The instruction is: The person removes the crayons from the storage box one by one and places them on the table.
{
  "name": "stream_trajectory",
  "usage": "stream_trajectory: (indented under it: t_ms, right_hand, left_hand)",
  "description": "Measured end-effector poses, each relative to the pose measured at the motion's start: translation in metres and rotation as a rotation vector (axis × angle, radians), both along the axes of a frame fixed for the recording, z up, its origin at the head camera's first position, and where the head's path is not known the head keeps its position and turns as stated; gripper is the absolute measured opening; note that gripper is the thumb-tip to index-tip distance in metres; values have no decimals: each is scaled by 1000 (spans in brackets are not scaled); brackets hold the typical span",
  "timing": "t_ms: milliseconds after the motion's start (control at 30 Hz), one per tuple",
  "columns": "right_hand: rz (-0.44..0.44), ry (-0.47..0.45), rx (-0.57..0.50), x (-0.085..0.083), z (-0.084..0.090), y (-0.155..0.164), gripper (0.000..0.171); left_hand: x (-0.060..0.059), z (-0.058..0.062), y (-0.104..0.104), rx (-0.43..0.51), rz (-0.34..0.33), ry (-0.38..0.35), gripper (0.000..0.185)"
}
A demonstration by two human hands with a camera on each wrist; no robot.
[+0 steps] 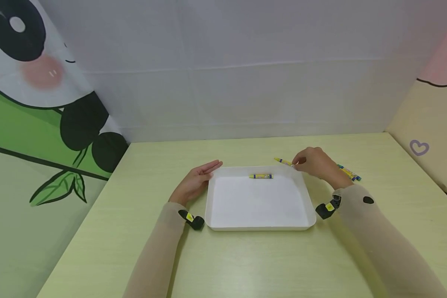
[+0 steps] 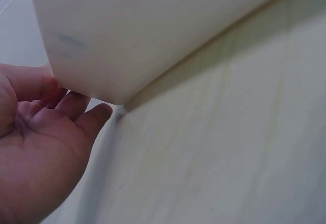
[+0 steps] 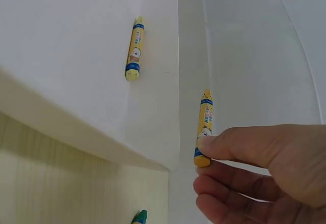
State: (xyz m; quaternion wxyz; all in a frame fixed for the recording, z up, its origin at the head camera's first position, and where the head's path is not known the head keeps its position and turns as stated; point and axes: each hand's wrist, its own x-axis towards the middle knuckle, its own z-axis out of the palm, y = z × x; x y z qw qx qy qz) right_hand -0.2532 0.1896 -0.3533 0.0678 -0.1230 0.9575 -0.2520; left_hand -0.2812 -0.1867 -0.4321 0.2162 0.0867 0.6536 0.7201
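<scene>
A white tray (image 1: 258, 227) sits in the middle of the pale green table. One yellow crayon (image 1: 261, 176) with a blue-banded label lies inside it near the far rim, also seen as the crayon in the tray (image 3: 134, 48) in the right wrist view. My right hand (image 1: 297, 162) is just past the tray's far right corner and pinches a second yellow crayon (image 1: 283, 161) by one end between thumb and fingers (image 3: 239, 145). I cannot tell whether that crayon (image 3: 205, 127) touches the table. My left hand (image 1: 208, 169) lies with straight fingers beside the tray's far left corner (image 2: 117, 89), holding nothing.
More crayons (image 1: 349, 172) lie on the table behind my right wrist, and a green crayon tip (image 3: 138, 217) shows by the tray's edge. White panels wall the table at the back, and printed curtains hang on both sides.
</scene>
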Motion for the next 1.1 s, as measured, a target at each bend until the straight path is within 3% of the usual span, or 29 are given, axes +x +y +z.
stream_trajectory:
  t_ms: [433, 600, 1100]
  right_hand:
    - [-57, 10, 9, 6, -2, 30, 22]
    - [-79, -28, -14, 6, -5, 47, 25]
    - [-142, -13, 77, -3, -13, 113, 33]
  left_hand:
    - [-1, -1, 1, 30, -8, -3, 51]
    - [-1, -1, 0, 33, -11, -9, 50]
    - [-5, 3, 10, 43, 4, -6, 51]
